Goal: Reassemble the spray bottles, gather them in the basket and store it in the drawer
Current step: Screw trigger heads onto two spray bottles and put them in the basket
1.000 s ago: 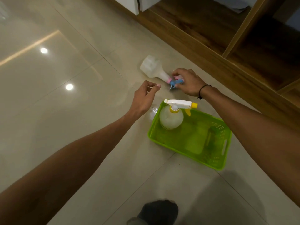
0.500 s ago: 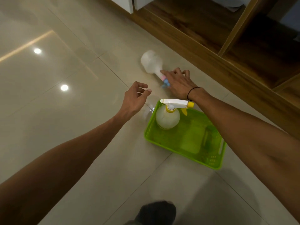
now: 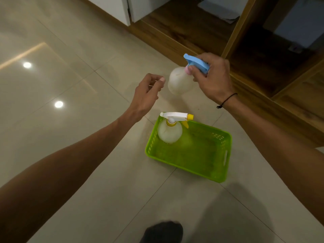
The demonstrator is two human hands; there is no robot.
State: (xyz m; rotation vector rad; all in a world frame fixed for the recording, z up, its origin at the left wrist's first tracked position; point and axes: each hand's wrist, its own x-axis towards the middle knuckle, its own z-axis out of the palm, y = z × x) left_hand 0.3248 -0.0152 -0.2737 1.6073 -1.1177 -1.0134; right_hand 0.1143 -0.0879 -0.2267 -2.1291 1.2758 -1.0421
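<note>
My right hand [image 3: 213, 79] grips a translucent spray bottle [image 3: 179, 81] by its blue trigger head and pink collar, holding it upright in the air above the floor. Just left of the bottle hovers my left hand [image 3: 148, 95], fingers loosely curled with nothing clearly in them. Below them a lime green basket [image 3: 226, 142] rests on the tiled floor. A second spray bottle [image 3: 169, 132] with a white head and yellow nozzle stands upright in the basket's far left corner.
A wooden cabinet [image 3: 192, 27] with open low compartments runs along the far right. White cabinet doors [image 3: 112, 7] are at the top. A dark foot [image 3: 161, 232] shows at the bottom edge. Glossy tiles spread to the left.
My right hand closed on the blue-headed bottle that lay on the floor and lifted it upright into the air. My left hand stayed close by, beside it.
</note>
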